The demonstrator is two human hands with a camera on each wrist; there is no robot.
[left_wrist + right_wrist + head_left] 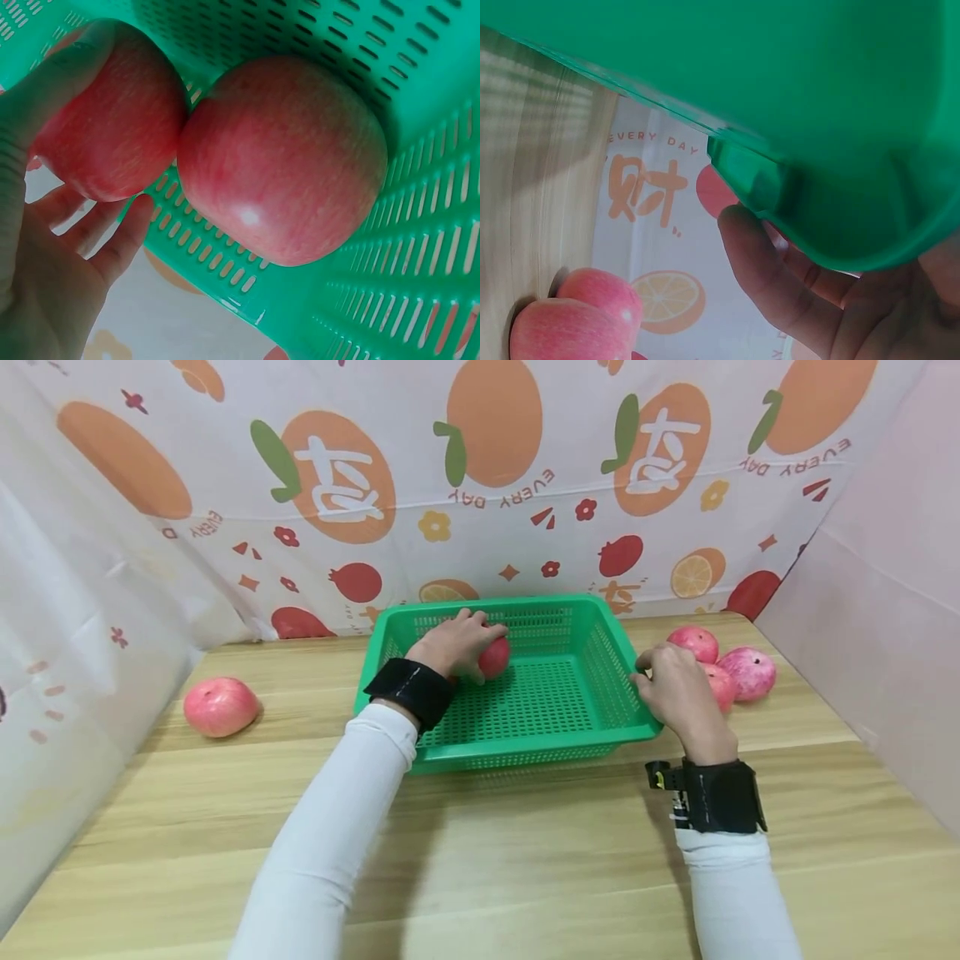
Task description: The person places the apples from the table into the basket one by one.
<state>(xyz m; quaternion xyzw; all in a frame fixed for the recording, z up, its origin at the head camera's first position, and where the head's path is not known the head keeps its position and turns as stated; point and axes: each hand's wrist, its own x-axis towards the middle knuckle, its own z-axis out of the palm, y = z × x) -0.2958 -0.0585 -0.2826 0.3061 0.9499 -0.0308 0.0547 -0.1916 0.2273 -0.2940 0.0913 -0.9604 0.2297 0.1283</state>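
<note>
A green plastic basket (491, 758) with slotted walls stands mid-table. My left hand (453, 645) reaches inside it and grips a red apple (495, 658), thumb on one side and fingers on the other. In the left wrist view, a second apple (285, 161) lies right against the held apple (124, 120), near the basket's slotted wall. From the head, that second apple is almost wholly hidden by the hand and wrist. At the basket's right side my right hand (675, 689) holds the rim, with its thumb (746, 251) at the edge in the right wrist view.
A single apple (221, 706) lies on the wooden table (525, 860) to the left. Just beyond my right hand, three more sit close together, one a streaked apple (747, 674). A fruit-printed cloth (495, 543) hangs behind the basket.
</note>
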